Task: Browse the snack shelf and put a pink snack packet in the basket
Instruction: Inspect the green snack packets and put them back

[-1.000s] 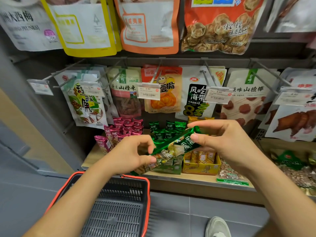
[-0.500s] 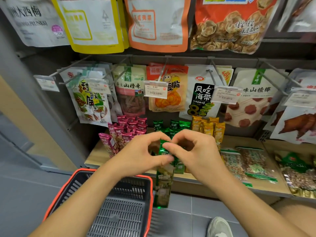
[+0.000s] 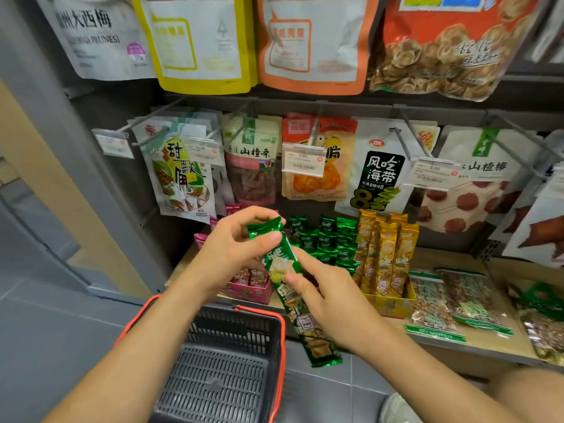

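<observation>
Low on the left hangs a grey basket (image 3: 276, 346) with a red rim and handle, just under the left forearm. Above it, at the left end of the wooden shelf (image 3: 442, 257), the pink packets (image 3: 201, 239) stand in a pink box (image 3: 250, 293). They are mostly hidden behind the left hand (image 3: 232, 251), and none of them is held.

That hand's fingers (image 3: 265, 239) are curled in, thumb against forefinger, pinching the crimped top of a long green packet (image 3: 317, 346). The packet slants down and to the right, with its lower end hanging in front of the shelf edge beside the basket's right rim. The right hand (image 3: 332, 297) meets it at the middle, where its fingers (image 3: 317, 267) are narrowed to a pinch on the wrapper, thumb beneath and forefinger on top.

Behind the right hand on the shelf stands a green pile (image 3: 335, 239) of the same wrappers. Yellow packets (image 3: 384, 254) stand upright in a yellow box just to its right. Farther right, flat nut bags (image 3: 433, 303) lie on the shelf.

Hanging bags (image 3: 180, 175) fill the pegs above, with clear price tags (image 3: 302, 161) in front of them.
</observation>
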`<state>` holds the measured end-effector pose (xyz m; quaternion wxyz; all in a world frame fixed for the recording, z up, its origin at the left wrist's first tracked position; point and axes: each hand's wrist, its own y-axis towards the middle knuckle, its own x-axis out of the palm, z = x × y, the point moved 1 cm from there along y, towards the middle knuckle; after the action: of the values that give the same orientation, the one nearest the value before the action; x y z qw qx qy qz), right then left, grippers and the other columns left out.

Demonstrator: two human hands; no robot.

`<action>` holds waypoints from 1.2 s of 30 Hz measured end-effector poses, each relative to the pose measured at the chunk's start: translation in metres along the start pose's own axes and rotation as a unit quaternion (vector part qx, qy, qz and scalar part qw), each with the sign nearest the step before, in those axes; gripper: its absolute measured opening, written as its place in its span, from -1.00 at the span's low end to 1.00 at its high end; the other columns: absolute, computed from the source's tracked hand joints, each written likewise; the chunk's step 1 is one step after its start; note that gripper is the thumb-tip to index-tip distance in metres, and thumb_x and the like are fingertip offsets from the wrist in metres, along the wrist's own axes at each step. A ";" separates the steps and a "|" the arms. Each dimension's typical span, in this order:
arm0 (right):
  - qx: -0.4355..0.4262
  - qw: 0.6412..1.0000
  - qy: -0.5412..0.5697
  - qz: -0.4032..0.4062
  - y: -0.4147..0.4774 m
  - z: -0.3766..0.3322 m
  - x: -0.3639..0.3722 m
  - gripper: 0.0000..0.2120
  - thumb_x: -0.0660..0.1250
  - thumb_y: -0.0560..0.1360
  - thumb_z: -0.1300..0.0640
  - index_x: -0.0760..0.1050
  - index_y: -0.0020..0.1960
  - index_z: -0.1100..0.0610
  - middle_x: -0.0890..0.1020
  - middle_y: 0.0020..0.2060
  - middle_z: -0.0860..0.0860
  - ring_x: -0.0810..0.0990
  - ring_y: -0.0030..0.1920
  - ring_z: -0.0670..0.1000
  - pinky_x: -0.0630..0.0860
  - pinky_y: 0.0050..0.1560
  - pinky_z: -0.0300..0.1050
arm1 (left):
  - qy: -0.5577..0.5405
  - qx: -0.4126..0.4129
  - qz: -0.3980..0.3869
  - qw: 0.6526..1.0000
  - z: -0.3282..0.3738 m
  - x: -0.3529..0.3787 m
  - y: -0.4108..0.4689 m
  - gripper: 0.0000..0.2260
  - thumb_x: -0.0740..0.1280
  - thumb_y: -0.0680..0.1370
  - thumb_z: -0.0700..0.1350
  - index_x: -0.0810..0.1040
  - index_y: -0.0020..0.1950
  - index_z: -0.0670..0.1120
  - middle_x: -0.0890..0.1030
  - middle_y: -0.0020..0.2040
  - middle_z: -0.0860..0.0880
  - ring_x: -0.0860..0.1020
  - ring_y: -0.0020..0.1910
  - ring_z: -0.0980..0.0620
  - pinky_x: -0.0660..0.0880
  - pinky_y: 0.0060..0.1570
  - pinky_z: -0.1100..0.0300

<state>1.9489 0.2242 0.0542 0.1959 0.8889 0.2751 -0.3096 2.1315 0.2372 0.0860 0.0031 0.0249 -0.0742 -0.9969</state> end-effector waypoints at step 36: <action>0.081 0.933 -0.346 -0.049 0.007 0.072 0.025 -0.69 0.16 0.60 -0.09 0.48 0.25 0.01 0.53 0.05 -0.02 0.49 0.11 0.05 0.49 0.03 -0.05 | 0.307 -0.033 0.143 0.940 -0.025 -0.057 0.012 -0.73 0.47 0.48 -0.16 0.64 0.17 -0.04 0.67 -0.11 0.10 0.60 -0.39 0.20 0.57 -0.23 0.31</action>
<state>1.9370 0.1906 -0.0138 0.1907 0.7248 0.2071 -0.6288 2.1892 0.2225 0.0660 0.1689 0.3187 -0.0398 -0.9318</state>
